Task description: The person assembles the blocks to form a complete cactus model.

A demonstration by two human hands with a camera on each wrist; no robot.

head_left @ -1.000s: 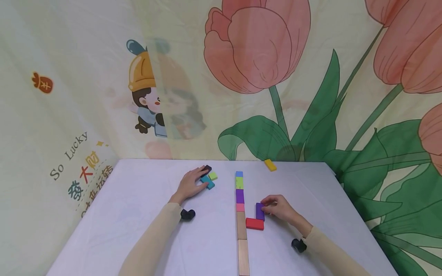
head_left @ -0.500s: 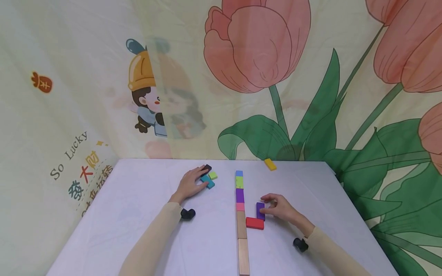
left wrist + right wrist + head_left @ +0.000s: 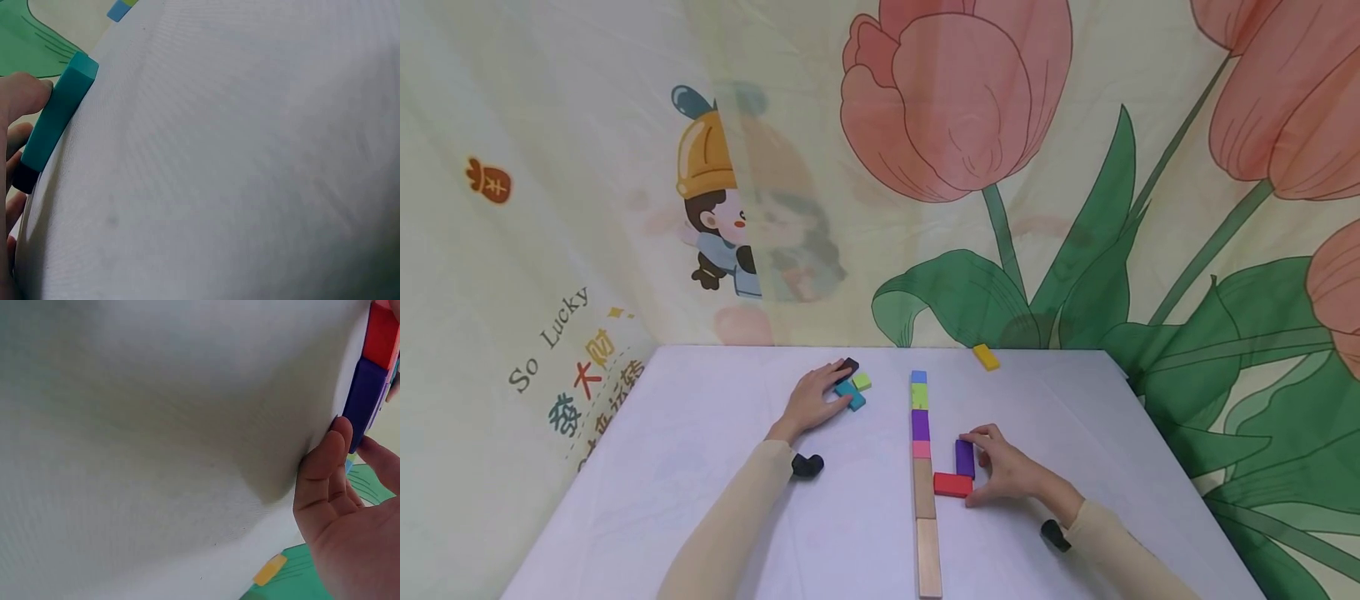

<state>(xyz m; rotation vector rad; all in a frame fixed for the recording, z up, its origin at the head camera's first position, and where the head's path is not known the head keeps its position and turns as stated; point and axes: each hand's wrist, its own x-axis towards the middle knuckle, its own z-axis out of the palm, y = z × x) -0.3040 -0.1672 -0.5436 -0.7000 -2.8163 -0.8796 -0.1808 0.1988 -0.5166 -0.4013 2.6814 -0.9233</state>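
My left hand [image 3: 817,397] lies over a loose group at the back left. Its thumb touches a teal block [image 3: 61,112], and its fingers reach the black block [image 3: 849,367]. A small lime block [image 3: 862,382] lies beside them. At the right, my right hand [image 3: 1006,468] spreads across two blocks that meet at a corner. Its fingertips are at the far end of the purple block [image 3: 965,457], and its thumb is at the near right corner of the red block [image 3: 952,485]. The red block extends sideways from the row.
A straight row runs away from me down the middle, with plain wooden blocks [image 3: 928,557] near and pink [image 3: 921,450], purple, lime and blue ones [image 3: 919,377] farther off. One yellow block [image 3: 986,357] lies by the back edge of the white table [image 3: 700,450], before a printed cloth.
My right thumb has left the purple block's side and moved nearer to me, to the red block's corner, and the hand has spread wider. My left hand has stayed in place.
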